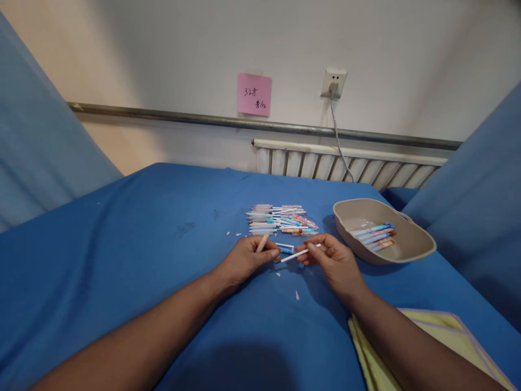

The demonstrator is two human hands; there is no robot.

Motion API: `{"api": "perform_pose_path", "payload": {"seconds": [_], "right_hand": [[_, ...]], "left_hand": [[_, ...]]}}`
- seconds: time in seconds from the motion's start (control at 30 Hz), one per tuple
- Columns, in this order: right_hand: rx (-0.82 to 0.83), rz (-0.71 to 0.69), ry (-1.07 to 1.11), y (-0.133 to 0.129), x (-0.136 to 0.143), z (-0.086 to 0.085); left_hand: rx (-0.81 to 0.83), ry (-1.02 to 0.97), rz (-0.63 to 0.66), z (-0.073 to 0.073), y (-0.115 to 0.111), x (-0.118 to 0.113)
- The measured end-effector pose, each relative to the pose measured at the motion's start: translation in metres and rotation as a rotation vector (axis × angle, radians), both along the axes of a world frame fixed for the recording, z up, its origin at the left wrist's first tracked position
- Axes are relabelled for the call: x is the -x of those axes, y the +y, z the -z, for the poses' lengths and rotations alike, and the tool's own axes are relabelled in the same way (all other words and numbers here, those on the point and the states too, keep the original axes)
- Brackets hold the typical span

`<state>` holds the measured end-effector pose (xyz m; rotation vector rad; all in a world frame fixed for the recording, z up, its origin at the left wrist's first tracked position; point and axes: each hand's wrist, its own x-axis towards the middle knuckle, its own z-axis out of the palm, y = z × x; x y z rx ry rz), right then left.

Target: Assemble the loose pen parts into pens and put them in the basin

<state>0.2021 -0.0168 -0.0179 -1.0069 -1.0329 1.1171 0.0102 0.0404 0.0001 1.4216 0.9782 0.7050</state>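
Observation:
Between the thumb and fingers of my left hand (246, 258) is a pale peach pen barrel (262, 243), tilted upward. My right hand (331, 263) pinches a thin white pen refill (293, 256), its dark tip pointing left toward my left hand. A blue pen part (287, 250) lies on the cloth behind the refill, partly covered by my fingers. Just beyond both hands is a pile of pen parts (260, 216), with pale barrels on the left and white refills and coloured pieces on the right. Small white bits (297, 296) are scattered on the cloth nearby.
A beige basket (344, 212) with several assembled-looking pens (374, 236) stands to the right. A folded yellow cloth (431, 326) lies under my right forearm. Blue cloth (122, 271) covers the table. Behind are a metal rail (183, 115), a radiator (317, 163) and a plugged-in cable (337, 130).

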Motion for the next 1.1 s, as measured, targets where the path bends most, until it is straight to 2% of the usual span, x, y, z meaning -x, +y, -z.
{"api": "perform_pose_path", "payload": {"seconds": [0.3,0.97,1.1], "right_hand": [[-0.066,0.122,0.113,0.0012,-0.0082,-0.0057],[-0.048,0.104,0.074,0.0015,-0.0054,-0.0059],[-0.037,0.085,0.006,0.0007,-0.0024,-0.0036]], "left_hand": [[0.009,0.041,-0.011,0.0009,0.0034,0.0031],[-0.008,0.029,-0.003,-0.0018,0.0010,0.0012],[0.002,0.021,-0.001,-0.0016,0.0007,0.0008]]}}
